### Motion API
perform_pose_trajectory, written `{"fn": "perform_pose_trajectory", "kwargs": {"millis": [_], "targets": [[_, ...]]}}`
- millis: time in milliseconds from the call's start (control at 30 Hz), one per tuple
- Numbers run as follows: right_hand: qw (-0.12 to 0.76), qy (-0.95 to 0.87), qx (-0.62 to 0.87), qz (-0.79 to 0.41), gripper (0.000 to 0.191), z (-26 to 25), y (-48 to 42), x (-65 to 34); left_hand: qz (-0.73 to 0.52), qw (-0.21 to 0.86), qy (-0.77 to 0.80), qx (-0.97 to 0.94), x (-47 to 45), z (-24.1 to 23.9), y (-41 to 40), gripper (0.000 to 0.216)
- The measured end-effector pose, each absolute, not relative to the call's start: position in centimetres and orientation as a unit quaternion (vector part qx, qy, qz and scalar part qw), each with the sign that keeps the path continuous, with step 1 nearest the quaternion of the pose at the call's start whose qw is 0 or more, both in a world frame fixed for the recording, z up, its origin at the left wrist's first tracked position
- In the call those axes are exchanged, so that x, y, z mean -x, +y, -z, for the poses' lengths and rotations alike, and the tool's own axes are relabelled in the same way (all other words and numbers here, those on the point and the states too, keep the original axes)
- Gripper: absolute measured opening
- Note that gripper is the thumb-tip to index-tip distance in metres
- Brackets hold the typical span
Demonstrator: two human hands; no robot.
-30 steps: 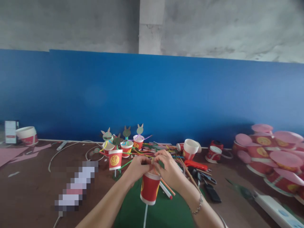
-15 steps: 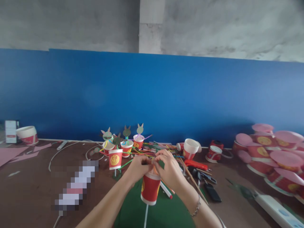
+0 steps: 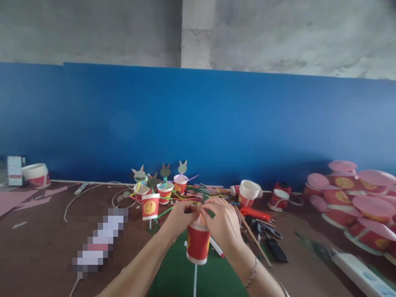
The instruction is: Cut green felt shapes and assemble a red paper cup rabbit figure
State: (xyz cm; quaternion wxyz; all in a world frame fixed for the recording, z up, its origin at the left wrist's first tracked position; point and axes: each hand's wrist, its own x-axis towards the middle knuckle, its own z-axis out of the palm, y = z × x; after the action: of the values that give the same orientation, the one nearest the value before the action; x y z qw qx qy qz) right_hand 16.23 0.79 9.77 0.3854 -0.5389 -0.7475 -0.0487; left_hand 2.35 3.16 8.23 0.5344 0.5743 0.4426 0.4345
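A red paper cup (image 3: 197, 244) with a white rim hangs in the air above a green sheet (image 3: 176, 272), and a white straw (image 3: 195, 280) sticks down from its bottom. My left hand (image 3: 179, 217) and my right hand (image 3: 221, 222) meet over the cup's mouth, fingers pinched together on a small green paper piece (image 3: 210, 213) and the thin parts at the rim. What exactly the left fingers grip is hidden. My right wrist wears a thin bracelet (image 3: 251, 274).
Several red cups with green eared paper heads on straws (image 3: 163, 183) stand behind, amid loose coloured straws (image 3: 198, 192). Tipped cups (image 3: 249, 193), a red-handled tool (image 3: 255, 214), a black object (image 3: 276, 249), pink-lidded cups (image 3: 355, 198) and a white power strip (image 3: 361, 272) lie to the right. A white cable (image 3: 80, 198) lies left.
The cup and both hands have shifted slightly right and down. The fingers keep working at the cup's rim, with the green piece still between them.
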Motion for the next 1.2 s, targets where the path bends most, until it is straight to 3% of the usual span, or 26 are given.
{"fn": "perform_pose_trajectory", "kwargs": {"millis": [167,367,600,933,1200], "targets": [[0.402,-0.723,0.562,0.015,0.025,-9.6,1.4,-16.6,-0.438,0.544,0.433,-0.570,-2.3,-8.1,3.3,0.010],[0.430,-0.707,0.532,-0.181,0.014,-9.3,2.2,-17.0,-0.432,0.576,0.404,-0.564,-2.0,-8.6,3.1,0.016],[0.403,-0.696,0.545,-0.239,0.028,-9.3,2.0,-16.8,-0.396,0.604,0.379,-0.579,-2.1,-9.3,2.3,0.018],[0.398,-0.615,0.389,-0.559,0.030,-9.9,2.8,-18.9,-0.355,0.766,0.289,-0.450,-1.7,-8.9,2.7,0.020],[0.389,-0.610,0.346,-0.597,0.025,-10.1,2.8,-19.8,-0.364,0.772,0.279,-0.439,-1.5,-9.6,2.4,0.024]]}}
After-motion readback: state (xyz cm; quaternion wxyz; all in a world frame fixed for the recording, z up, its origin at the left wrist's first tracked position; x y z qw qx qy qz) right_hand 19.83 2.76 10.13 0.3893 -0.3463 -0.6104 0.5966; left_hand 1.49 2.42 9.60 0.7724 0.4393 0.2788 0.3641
